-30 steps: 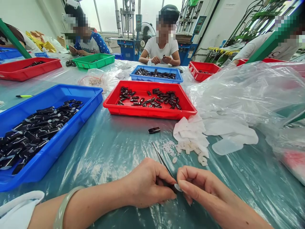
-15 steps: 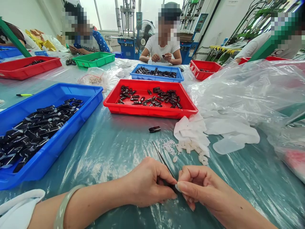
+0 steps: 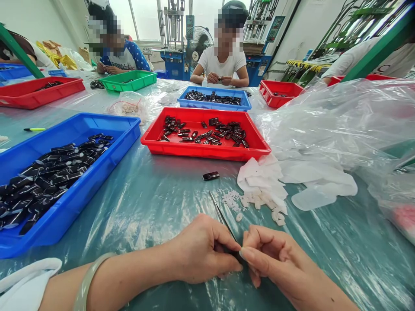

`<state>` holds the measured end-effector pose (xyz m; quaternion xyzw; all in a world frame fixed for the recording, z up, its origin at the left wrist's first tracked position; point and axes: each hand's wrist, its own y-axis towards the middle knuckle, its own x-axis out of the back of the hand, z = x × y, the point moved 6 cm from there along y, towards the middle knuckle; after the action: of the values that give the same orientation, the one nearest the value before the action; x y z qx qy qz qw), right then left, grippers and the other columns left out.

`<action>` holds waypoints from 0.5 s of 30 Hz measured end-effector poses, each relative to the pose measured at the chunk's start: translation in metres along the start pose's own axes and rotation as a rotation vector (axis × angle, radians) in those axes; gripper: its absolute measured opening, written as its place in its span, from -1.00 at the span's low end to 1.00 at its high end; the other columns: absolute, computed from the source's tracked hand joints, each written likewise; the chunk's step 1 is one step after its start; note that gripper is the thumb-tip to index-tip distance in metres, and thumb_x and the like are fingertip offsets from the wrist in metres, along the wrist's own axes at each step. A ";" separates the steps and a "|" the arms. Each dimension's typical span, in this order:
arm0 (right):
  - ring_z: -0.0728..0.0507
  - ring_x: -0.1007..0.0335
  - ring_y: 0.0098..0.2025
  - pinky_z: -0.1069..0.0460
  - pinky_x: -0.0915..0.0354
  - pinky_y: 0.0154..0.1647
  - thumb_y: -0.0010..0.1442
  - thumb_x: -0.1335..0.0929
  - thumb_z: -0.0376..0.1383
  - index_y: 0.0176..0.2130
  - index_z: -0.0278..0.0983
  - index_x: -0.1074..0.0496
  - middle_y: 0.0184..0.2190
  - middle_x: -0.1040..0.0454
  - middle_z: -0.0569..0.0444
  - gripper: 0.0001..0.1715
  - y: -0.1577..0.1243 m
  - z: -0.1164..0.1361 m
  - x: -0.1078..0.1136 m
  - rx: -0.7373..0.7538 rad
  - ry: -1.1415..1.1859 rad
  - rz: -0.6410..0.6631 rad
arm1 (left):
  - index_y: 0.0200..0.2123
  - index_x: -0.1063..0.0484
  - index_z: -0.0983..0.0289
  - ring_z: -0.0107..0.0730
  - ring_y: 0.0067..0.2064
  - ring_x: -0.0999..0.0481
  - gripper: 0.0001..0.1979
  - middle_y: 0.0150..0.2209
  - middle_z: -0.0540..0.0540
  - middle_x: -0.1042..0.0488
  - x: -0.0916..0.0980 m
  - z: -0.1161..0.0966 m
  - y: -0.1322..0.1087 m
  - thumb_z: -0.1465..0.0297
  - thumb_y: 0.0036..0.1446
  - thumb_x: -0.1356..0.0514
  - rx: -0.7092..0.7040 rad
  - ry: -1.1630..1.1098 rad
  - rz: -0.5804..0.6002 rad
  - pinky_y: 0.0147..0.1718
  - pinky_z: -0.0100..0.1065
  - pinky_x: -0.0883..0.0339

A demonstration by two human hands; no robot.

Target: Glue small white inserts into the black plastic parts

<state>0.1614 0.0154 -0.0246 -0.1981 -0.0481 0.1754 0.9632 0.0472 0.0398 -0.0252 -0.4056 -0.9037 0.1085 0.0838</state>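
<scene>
My left hand (image 3: 207, 248) is closed in a pinch, with a small dark piece (image 3: 239, 257) partly visible at its fingertips. Opposite it, my right hand (image 3: 270, 257) has thumb and forefinger pressed together at the same spot, and the fingertips nearly touch. A pair of metal tweezers (image 3: 222, 216) points up and left; its lower end disappears among the right hand's fingers. Ahead of the hands, a single glossy black part (image 3: 211, 176) lies on the table. Small white pieces (image 3: 231, 200) and an oval white one (image 3: 239, 217) are scattered just beyond the tweezers.
A blue tray (image 3: 106, 162) of black parts stands at left, and a red tray (image 3: 194, 150) of similar parts ahead. White sheets (image 3: 259, 177) and clear plastic film (image 3: 324, 121) lie at right. Other people sit across the table behind more trays.
My hands keep nearly the same pinch, with the right fingers shifted very slightly. Across the table, a co-worker's hands have come closer together.
</scene>
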 end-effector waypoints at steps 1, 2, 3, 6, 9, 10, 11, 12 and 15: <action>0.03 -0.10 -0.55 0.09 0.01 -0.48 0.05 -0.36 -0.01 -0.56 -0.28 -0.26 -0.67 -0.24 0.21 -0.57 0.000 0.000 0.000 0.004 -0.017 -0.010 | -0.40 -0.57 0.38 -0.55 -0.59 -0.36 -0.83 -0.55 0.00 -0.37 0.000 0.000 0.000 0.46 -0.08 -0.20 -0.003 0.005 -0.003 -0.60 -0.56 -0.24; 0.02 -0.10 -0.54 0.09 0.01 -0.47 0.05 -0.36 -0.01 -0.55 -0.27 -0.26 -0.67 -0.25 0.21 -0.58 0.000 -0.001 0.000 0.006 -0.021 -0.014 | -0.40 -0.57 0.38 -0.55 -0.59 -0.36 -0.83 -0.56 0.00 -0.36 0.000 0.000 0.000 0.46 -0.08 -0.20 -0.006 0.011 -0.007 -0.60 -0.56 -0.24; 0.02 -0.10 -0.54 0.08 0.01 -0.47 0.05 -0.36 -0.01 -0.55 -0.27 -0.26 -0.66 -0.25 0.20 -0.58 0.000 -0.001 0.000 0.007 -0.014 -0.014 | -0.41 -0.57 0.38 -0.56 -0.59 -0.35 -0.83 -0.56 0.00 -0.36 0.000 -0.001 0.000 0.46 -0.08 -0.20 -0.008 0.016 -0.006 -0.60 -0.55 -0.23; 0.02 -0.12 -0.54 0.09 -0.01 -0.46 0.04 -0.38 -0.03 -0.56 -0.28 -0.27 -0.65 -0.25 0.20 -0.59 0.000 0.000 0.000 0.008 0.024 -0.008 | -0.42 -0.57 0.38 -0.57 -0.61 -0.33 -0.83 -0.56 0.00 -0.35 -0.001 0.000 0.000 0.46 -0.08 -0.19 0.009 0.013 -0.004 -0.61 -0.54 -0.23; 0.04 -0.14 -0.57 0.10 -0.02 -0.48 -0.01 -0.42 -0.05 -0.58 -0.30 -0.29 -0.67 -0.26 0.21 -0.58 0.001 -0.001 0.000 -0.008 0.101 0.008 | -0.41 -0.56 0.39 -0.55 -0.60 -0.36 -0.83 -0.54 0.01 -0.36 -0.002 0.002 0.001 0.45 -0.08 -0.20 0.033 -0.018 -0.004 -0.61 -0.54 -0.24; 0.05 -0.15 -0.58 0.11 -0.03 -0.50 -0.02 -0.43 -0.04 -0.58 -0.31 -0.30 -0.67 -0.27 0.20 -0.57 0.002 -0.003 -0.001 -0.024 0.141 0.010 | -0.41 -0.56 0.39 -0.53 -0.59 -0.38 -0.83 -0.54 0.01 -0.36 -0.001 0.003 0.001 0.44 -0.09 -0.21 0.039 -0.030 -0.007 -0.61 -0.54 -0.24; 0.06 -0.14 -0.59 0.11 -0.05 -0.51 -0.02 -0.43 -0.02 -0.57 -0.31 -0.31 -0.67 -0.28 0.20 -0.56 0.002 -0.004 -0.001 -0.040 0.179 0.007 | -0.41 -0.55 0.38 -0.51 -0.58 -0.40 -0.84 -0.54 0.01 -0.36 -0.001 0.004 0.001 0.44 -0.09 -0.21 0.047 -0.043 -0.007 -0.61 -0.54 -0.25; 0.06 -0.14 -0.60 0.11 -0.07 -0.53 -0.01 -0.41 0.00 -0.56 -0.32 -0.33 -0.66 -0.28 0.20 -0.55 0.003 -0.004 0.000 -0.054 0.212 -0.003 | -0.42 -0.55 0.38 -0.50 -0.58 -0.41 -0.84 -0.55 0.00 -0.36 -0.001 0.005 0.001 0.44 -0.10 -0.22 0.054 -0.056 -0.010 -0.61 -0.54 -0.25; 0.07 -0.12 -0.61 0.13 -0.09 -0.56 0.05 -0.35 0.06 -0.47 -0.31 -0.38 -0.65 -0.26 0.20 -0.53 0.004 -0.003 -0.001 -0.066 0.264 -0.024 | -0.44 -0.52 0.38 -0.50 -0.59 -0.39 -0.86 -0.60 -0.02 -0.35 0.000 0.008 0.000 0.43 -0.13 -0.23 0.096 -0.093 -0.021 -0.61 -0.53 -0.26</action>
<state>0.1598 0.0175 -0.0285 -0.2505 0.0708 0.1346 0.9561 0.0453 0.0392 -0.0332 -0.3863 -0.9045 0.1696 0.0621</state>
